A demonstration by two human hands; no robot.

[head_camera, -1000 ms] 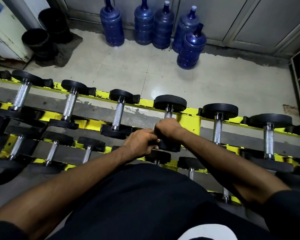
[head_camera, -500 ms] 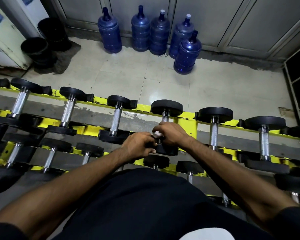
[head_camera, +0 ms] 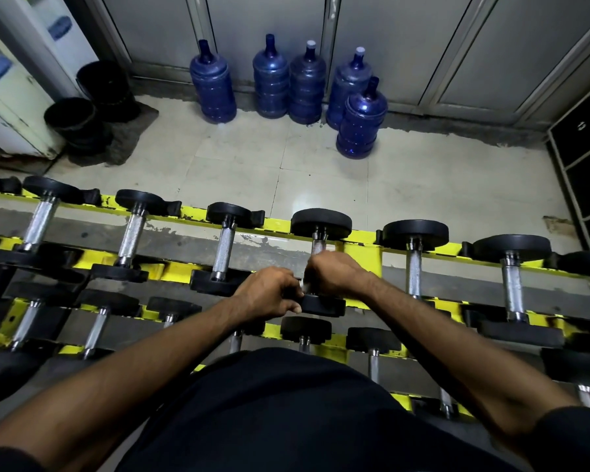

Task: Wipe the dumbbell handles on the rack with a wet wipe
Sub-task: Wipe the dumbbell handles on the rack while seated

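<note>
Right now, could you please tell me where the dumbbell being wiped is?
In the head view the dumbbell lies centrally on the upper tier of the yellow rack, left hand and right hand gripping its near end.

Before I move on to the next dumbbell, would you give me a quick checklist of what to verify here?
1. Right hand gripping the dumbbell handle: ok.
2. Wet wipe wrapped round the handle: cannot tell, only a white sliver shows between the hands.
3. Left hand steadying the near head: cannot tell, its fingers curl beside it.
4. Dumbbell seated on the yellow rack: ok.
5. Next dumbbell to the right unobstructed: ok.
</note>
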